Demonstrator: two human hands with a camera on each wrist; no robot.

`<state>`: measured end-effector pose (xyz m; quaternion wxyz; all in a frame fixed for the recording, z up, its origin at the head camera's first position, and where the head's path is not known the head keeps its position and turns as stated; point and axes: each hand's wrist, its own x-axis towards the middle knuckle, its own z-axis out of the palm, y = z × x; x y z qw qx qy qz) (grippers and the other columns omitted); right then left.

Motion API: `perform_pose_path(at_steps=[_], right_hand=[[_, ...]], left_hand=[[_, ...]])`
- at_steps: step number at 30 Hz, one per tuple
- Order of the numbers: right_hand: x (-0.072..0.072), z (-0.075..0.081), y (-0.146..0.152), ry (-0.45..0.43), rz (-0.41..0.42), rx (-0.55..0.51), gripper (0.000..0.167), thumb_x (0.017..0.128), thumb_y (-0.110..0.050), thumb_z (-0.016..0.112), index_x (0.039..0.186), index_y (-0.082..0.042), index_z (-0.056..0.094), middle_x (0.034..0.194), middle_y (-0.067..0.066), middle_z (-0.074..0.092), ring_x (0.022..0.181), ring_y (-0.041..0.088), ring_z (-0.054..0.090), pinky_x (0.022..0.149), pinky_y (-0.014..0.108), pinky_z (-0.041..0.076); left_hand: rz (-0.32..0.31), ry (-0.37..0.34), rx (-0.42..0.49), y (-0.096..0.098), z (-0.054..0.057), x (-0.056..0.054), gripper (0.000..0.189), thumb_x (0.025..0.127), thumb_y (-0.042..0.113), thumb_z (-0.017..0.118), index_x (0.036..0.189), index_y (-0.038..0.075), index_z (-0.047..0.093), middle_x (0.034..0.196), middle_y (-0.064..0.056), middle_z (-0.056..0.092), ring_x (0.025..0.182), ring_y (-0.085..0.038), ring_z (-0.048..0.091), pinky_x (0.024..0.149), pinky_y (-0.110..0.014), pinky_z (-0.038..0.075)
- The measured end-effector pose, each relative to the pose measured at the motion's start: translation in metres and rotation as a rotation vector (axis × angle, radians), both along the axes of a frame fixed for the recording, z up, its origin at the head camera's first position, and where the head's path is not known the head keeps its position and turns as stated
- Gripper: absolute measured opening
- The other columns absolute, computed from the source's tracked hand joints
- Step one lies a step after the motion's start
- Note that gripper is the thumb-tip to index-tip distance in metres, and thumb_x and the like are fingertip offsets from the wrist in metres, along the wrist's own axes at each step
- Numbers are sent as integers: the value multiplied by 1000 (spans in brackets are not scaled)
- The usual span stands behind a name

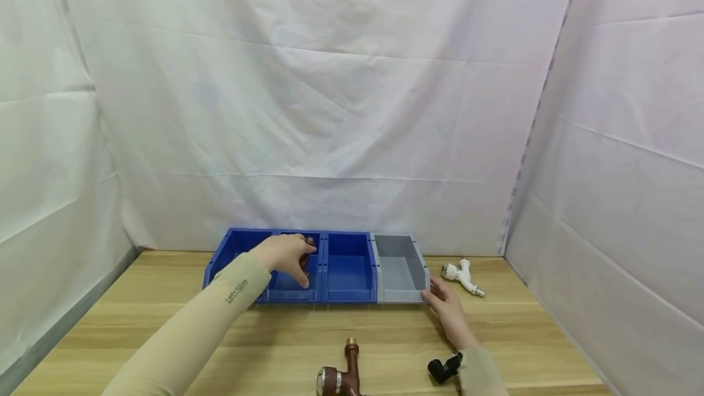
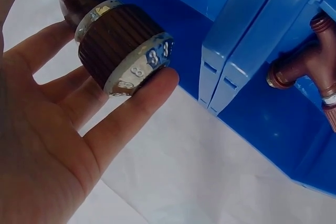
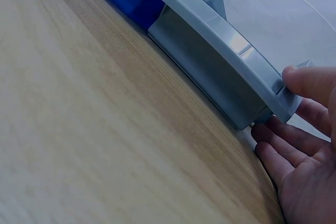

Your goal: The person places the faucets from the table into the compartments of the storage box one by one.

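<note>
Two hands work on a row of bins, apparently sharing the labour. The left hand (image 1: 283,256) reaches into a blue bin (image 1: 291,296), thumb and fingers spread wide around a ribbed brown tap (image 2: 123,45); one finger lies against its numbered end, but no firm grip shows. That loose cradle would suit the bulky handle, which leaves little room between the walls. Just beyond these fingers, a second brown tap (image 2: 310,66) lies in a neighbouring compartment.

The right hand (image 1: 448,313) pinches the front corner of the grey bin (image 1: 398,295), thumb above and fingers beneath, probably to steady the row. Past its fingers lies a white tap (image 1: 463,274); beside its wrist, a black fitting (image 1: 440,371). A third brown tap (image 1: 352,368) lies on the desk (image 1: 275,347), between the forearms, within easy reach of both.
</note>
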<state>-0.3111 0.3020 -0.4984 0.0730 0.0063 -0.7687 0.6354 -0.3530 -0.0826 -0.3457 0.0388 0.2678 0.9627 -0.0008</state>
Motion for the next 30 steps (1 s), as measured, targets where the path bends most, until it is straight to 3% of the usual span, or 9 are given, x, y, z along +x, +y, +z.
perform_pose_path(at_steps=[7, 20, 30], right_hand=[[3, -3, -2, 14, 1, -4, 55, 98, -16, 58, 146, 1, 37, 143, 26, 43, 131, 34, 41, 103, 43, 38], [4, -1, -2, 1, -11, 13, 55, 98, -19, 58, 146, 0, 38, 144, 26, 42, 131, 34, 40, 104, 50, 35], [4, -1, -1, 12, 4, -3, 56, 99, -18, 58, 147, 0, 36, 145, 26, 41, 132, 34, 39, 106, 47, 34]], left_hand=[[9, 3, 6, -3, -3, -2, 82, 70, 50, 84, 139, 17, 56, 127, -7, 57, 108, -26, 57, 89, -47, 49], [21, -1, 31, -3, -2, -4, 83, 69, 49, 85, 139, 16, 55, 133, -10, 54, 114, -31, 55, 93, -49, 47], [31, -6, 25, -3, -4, -7, 82, 69, 49, 84, 139, 16, 55, 129, -8, 56, 109, -29, 57, 91, -48, 48]])
